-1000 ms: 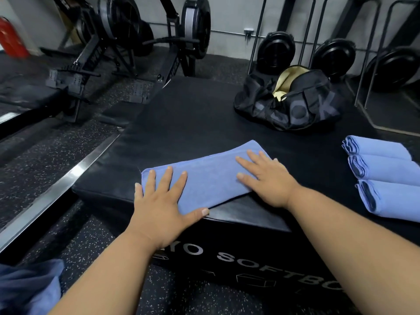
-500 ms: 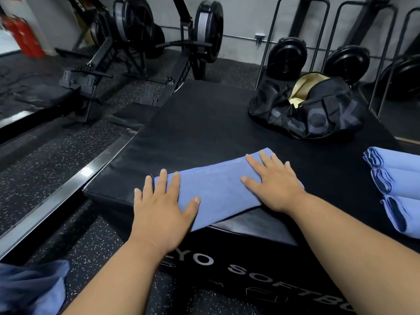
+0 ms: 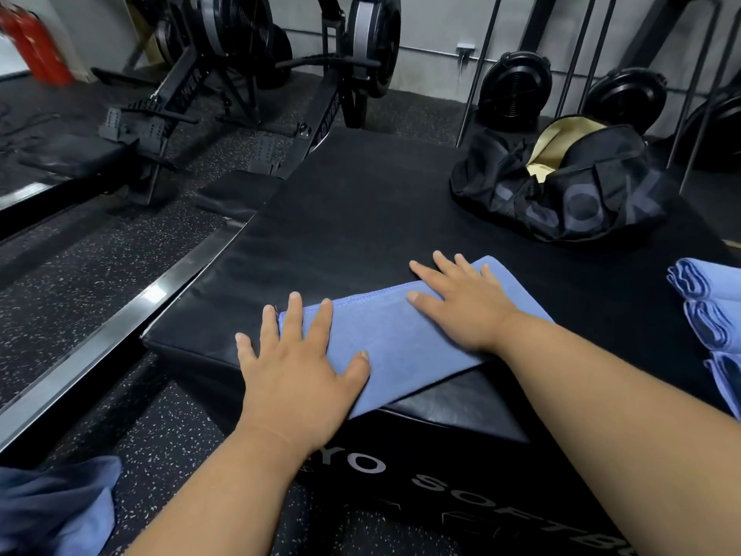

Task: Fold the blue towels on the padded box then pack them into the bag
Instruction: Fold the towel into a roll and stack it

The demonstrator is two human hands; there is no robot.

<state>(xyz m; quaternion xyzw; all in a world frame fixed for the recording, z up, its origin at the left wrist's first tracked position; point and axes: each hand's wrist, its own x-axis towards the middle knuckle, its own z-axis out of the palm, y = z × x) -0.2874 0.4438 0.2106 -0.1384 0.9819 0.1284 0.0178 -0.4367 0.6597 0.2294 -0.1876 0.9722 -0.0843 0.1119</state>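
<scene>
Towel on box (bag behind)

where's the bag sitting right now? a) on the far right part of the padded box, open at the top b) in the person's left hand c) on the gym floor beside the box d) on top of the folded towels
a: the black bag rests on the padded box toward its far right, its pale lining showing through the open top, apart from the folded towels and from both hands.

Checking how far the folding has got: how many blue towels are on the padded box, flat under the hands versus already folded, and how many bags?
Towel flat under both hands: 1
Folded towels at the right edge: 3
Bag: 1
Total: 5
</scene>
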